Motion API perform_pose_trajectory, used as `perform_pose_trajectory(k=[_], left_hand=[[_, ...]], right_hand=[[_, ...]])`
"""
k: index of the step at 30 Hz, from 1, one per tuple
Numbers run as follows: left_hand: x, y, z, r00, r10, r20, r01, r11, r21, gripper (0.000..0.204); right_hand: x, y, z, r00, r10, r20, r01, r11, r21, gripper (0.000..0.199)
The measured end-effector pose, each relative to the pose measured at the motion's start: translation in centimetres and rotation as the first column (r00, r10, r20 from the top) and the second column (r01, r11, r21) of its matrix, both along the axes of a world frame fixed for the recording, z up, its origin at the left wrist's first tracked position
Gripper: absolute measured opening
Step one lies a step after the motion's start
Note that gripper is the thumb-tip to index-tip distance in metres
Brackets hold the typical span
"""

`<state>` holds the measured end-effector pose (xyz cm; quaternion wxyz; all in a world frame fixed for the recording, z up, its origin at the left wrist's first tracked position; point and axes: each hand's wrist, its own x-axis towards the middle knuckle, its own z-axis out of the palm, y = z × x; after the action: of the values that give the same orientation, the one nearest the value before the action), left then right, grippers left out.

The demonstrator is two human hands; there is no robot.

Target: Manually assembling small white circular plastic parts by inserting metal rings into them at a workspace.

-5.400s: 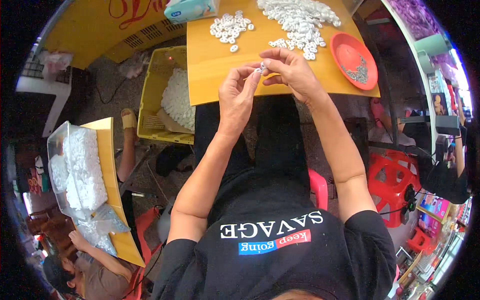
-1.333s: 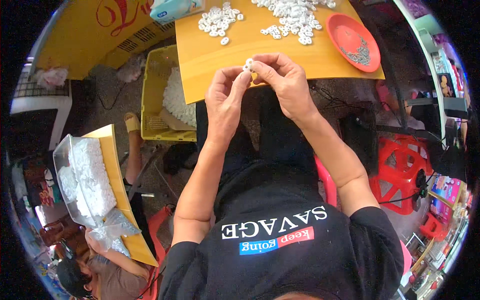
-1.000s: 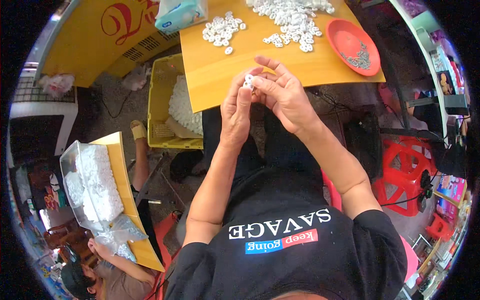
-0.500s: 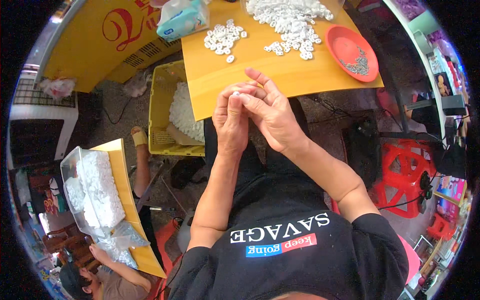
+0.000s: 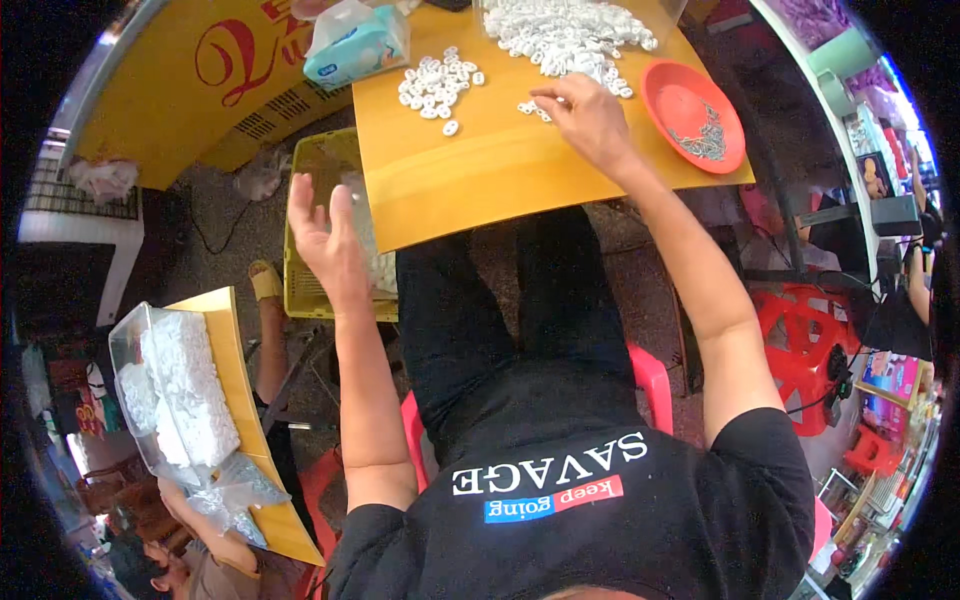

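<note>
My left hand [image 5: 332, 245] is open, fingers and thumb apart, over the yellow plastic crate [image 5: 292, 265], where white pieces [image 5: 382, 268] lie partly hidden behind it. Over the yellow table, my right hand [image 5: 592, 122] has its fingertips drawn together beside a few small white oval pieces with holes [image 5: 527, 107]. Whatever is between those fingertips is hidden. Beyond that hand spreads a large heap of the same white pieces [image 5: 570, 35]. A smaller group of white oval pieces [image 5: 438, 85] lies farther left. On the right, a red dish [image 5: 672, 95] holds small metal parts [image 5: 706, 140].
A tissue pack [image 5: 358, 50] stands at the table's far left corner. At lower left, another person [image 5: 215, 550] sits by a board bearing a clear bin of white pieces [image 5: 190, 385] and a plastic bag [image 5: 240, 490]. Red stools [image 5: 795, 345] stand at right.
My hands were together, pinching a small white piece in front of the table. They have parted: the left moved left over the crate and opened, the right reached forward to the white pieces.
</note>
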<state>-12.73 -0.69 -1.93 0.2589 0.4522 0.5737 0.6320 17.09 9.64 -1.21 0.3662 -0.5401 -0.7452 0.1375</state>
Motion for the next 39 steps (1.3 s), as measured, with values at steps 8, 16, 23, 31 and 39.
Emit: perform_pose_trajectory(k=[8,16,23,31,39], left_hand=[[3.0,-1.5,-0.3,0.996,-0.066,0.062,0.062,0.996,0.070,0.034],[8.5,-1.0,-1.0,0.966,-0.257,0.011,0.255,0.964,0.068,0.025],[10.1,-0.8,-0.9,0.924,-0.370,0.097,0.375,0.926,-0.044,0.020],[10.6,-0.4,-1.4,0.906,-0.396,0.147,0.410,0.909,-0.075,0.024],[11.2,0.7,-1.2,0.882,-0.398,0.253,0.436,0.893,-0.112,0.025]], right_hand=[[-0.4,2.0,-0.8,0.901,0.059,0.429,-0.130,0.982,0.138,0.011],[-0.8,2.9,-1.3,0.875,0.160,0.456,-0.247,0.959,0.137,0.007],[-2.9,3.8,-0.7,0.759,0.186,0.624,-0.278,0.959,0.051,0.010],[-2.8,4.0,0.2,0.829,0.279,0.484,-0.246,0.960,-0.132,0.012],[-2.9,2.4,1.0,0.829,0.297,0.475,-0.246,0.955,-0.167,0.013]])
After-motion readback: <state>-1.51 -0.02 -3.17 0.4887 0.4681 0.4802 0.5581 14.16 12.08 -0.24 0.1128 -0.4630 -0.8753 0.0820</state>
